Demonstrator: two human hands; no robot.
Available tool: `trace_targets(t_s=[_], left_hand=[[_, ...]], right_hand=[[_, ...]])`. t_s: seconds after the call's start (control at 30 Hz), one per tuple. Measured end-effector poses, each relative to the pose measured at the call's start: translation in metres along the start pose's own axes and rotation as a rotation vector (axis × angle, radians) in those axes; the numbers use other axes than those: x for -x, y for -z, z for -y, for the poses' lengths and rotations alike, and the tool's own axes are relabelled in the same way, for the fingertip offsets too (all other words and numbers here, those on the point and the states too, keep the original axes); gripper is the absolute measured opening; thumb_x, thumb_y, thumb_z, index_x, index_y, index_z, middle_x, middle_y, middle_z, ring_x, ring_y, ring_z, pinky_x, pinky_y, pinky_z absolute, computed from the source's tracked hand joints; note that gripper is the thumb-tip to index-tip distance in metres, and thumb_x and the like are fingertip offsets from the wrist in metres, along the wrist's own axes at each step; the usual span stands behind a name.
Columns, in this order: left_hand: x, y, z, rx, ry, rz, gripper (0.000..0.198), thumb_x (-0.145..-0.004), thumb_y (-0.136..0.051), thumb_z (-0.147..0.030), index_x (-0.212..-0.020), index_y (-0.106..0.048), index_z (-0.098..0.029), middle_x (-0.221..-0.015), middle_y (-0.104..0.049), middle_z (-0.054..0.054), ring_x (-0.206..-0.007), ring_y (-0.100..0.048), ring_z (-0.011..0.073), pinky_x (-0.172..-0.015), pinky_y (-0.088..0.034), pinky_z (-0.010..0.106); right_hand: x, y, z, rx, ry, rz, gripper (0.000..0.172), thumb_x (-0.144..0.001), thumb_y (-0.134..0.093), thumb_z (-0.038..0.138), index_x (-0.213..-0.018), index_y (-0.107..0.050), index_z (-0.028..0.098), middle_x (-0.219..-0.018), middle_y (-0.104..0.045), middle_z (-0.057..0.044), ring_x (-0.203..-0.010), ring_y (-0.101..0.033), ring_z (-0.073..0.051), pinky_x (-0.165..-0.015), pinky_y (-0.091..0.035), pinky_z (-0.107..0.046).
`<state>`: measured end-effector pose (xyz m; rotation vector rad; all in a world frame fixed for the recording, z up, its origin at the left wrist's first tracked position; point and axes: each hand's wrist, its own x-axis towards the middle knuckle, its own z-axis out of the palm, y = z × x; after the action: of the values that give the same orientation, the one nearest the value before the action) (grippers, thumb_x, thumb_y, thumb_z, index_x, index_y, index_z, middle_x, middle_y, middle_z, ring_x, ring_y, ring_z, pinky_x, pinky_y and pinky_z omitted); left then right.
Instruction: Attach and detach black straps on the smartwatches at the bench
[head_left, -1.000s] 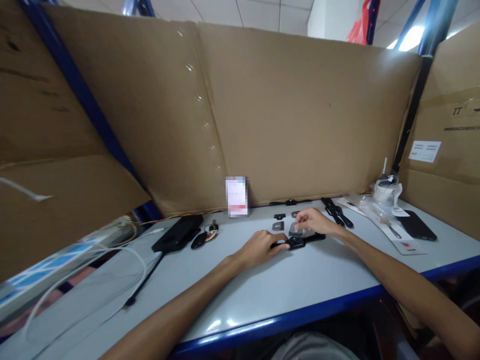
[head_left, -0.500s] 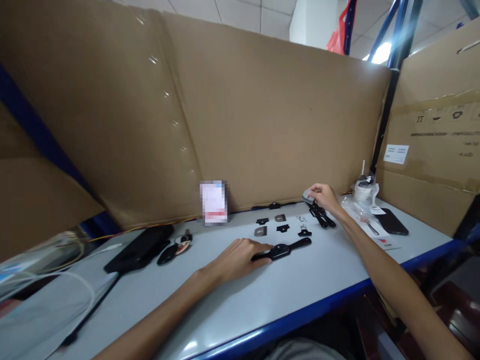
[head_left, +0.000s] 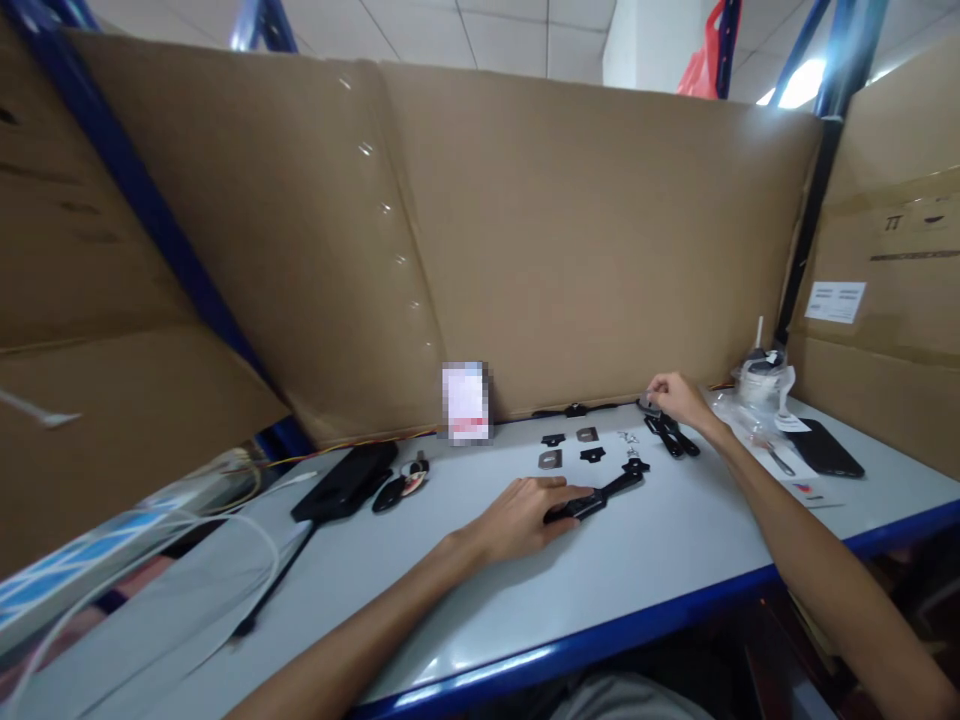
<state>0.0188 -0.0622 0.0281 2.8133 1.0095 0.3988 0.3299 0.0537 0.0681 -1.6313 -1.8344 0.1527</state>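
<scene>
My left hand point(head_left: 529, 515) is closed around one handle of a black spokeshave point(head_left: 622, 483) lying on the table, its fingers covering part of the body. At the back right, my right hand point(head_left: 679, 398) pinches a grey metal blade point(head_left: 646, 406) low over the tabletop, just behind a pair of black spokeshave bodies point(head_left: 673, 437). Between the hands lie two loose blades point(head_left: 587, 435), black cap plates point(head_left: 592, 454) and small silver screws point(head_left: 628, 438). Another spokeshave point(head_left: 575, 410) rests along the cardboard at the back.
A card or screen with a blurred face point(head_left: 466, 402) leans on the cardboard wall point(head_left: 585, 230). On the left are a black case point(head_left: 346, 482), keys point(head_left: 405, 482) and white cables. A black phone point(head_left: 825, 447), plastic bags and a wrapped cup point(head_left: 760, 385) occupy the right end.
The view has swung, so everything sits farther right in the picture. My right hand has lowered the blade towards the tabletop. My left hand still holds the spokeshave, covering more of its body.
</scene>
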Motion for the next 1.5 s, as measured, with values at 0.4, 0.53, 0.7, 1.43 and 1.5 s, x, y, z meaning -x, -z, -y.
trace_targets(t_s=[0.4, 0.53, 0.7, 1.43, 1.5], left_hand=[[0.0, -0.003, -0.006, 0.085, -0.072, 0.009, 0.031, -0.094, -0.057, -0.025, -0.12, -0.073, -0.025, -0.085, -0.066, 0.004, -0.07, -0.06, 0.0152, -0.067, -0.044, 0.026], [0.0, -0.006, -0.007, 0.106, -0.076, 0.003, 0.03, -0.093, -0.059, -0.027, -0.119, -0.073, -0.025, -0.082, -0.064, 0.003, -0.069, -0.06, 0.0148, -0.067, -0.043, 0.026], [0.0, -0.008, -0.008, 0.149, -0.066, 0.008, 0.029, -0.094, -0.059, -0.028, -0.119, -0.074, -0.025, -0.082, -0.065, 0.003, -0.07, -0.06, 0.0149, -0.068, -0.043, 0.026], [0.002, -0.001, -0.041, 0.277, -0.245, 0.017, 0.023, -0.098, -0.056, -0.026, -0.103, -0.078, -0.02, -0.087, -0.067, 0.007, -0.085, -0.06, 0.0187, -0.074, -0.047, 0.029], [0.002, -0.001, -0.044, 0.276, -0.266, 0.024, 0.022, -0.097, -0.057, -0.026, -0.105, -0.077, -0.02, -0.089, -0.068, 0.007, -0.086, -0.06, 0.0188, -0.075, -0.048, 0.029]], right_hand=[[0.023, -0.024, 0.012, 0.298, -0.084, 0.178, 0.022, -0.078, -0.063, 0.009, -0.095, -0.076, 0.011, -0.105, -0.074, -0.022, -0.096, -0.07, -0.029, -0.07, -0.044, -0.028], [0.023, -0.037, 0.018, 0.284, -0.093, 0.211, 0.021, -0.081, -0.063, 0.012, -0.098, -0.076, 0.012, -0.1, -0.075, -0.018, -0.091, -0.071, -0.025, -0.068, -0.044, -0.026], [0.019, -0.034, 0.019, 0.282, -0.089, 0.193, 0.027, -0.08, -0.064, 0.016, -0.104, -0.076, 0.016, -0.106, -0.076, -0.015, -0.094, -0.07, -0.024, -0.07, -0.045, -0.025], [-0.002, -0.044, -0.027, 0.056, -0.015, 0.108, 0.029, -0.082, -0.064, 0.015, -0.102, -0.082, 0.024, -0.101, -0.08, 0.0, -0.096, -0.072, -0.016, -0.081, -0.048, -0.019], [-0.004, -0.045, -0.029, 0.053, -0.038, 0.112, 0.028, -0.08, -0.066, 0.015, -0.101, -0.082, 0.024, -0.098, -0.08, 0.0, -0.093, -0.072, -0.016, -0.08, -0.049, -0.019]])
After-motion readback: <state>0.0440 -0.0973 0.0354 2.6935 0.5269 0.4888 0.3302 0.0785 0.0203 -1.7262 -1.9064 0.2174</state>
